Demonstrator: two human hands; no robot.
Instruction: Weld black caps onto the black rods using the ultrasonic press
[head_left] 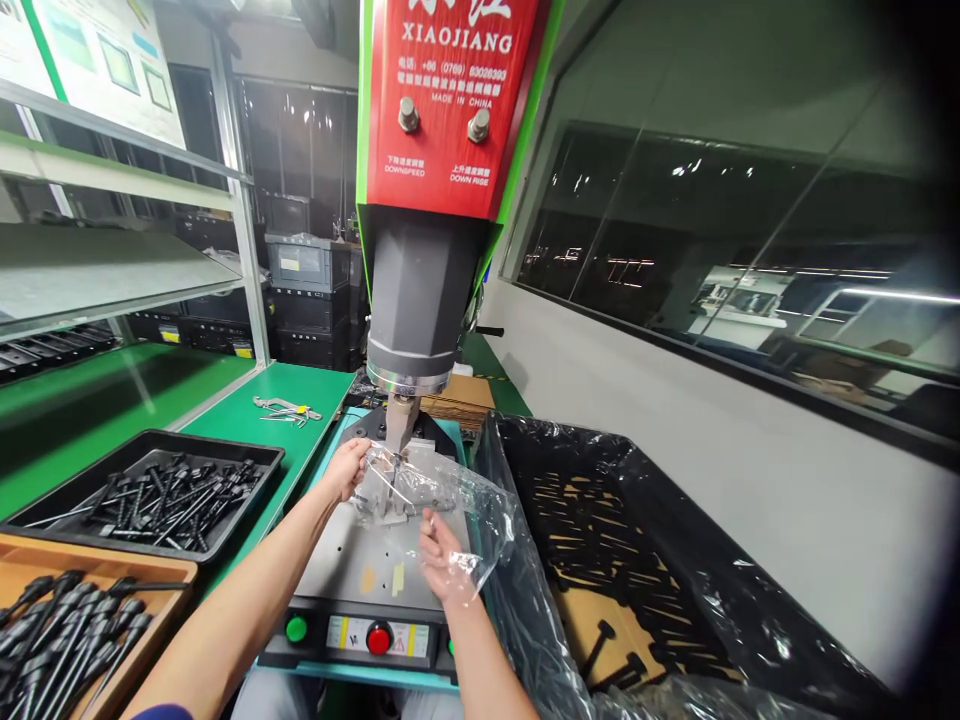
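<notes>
Fingers of the left hand [346,468] pinch the far-left edge of a clear plastic bag [450,500] just under the welding horn [397,420]. The right hand [444,562], nearer, curls round the bag's crumpled near-right end. The bag lies over the machine's grey base plate [341,585], its long axis running far-left to near-right, its loose end towards the black-lined crate [675,500]. It is best held taut and flat, I judge, with fingertips clear of the horn.
</notes>
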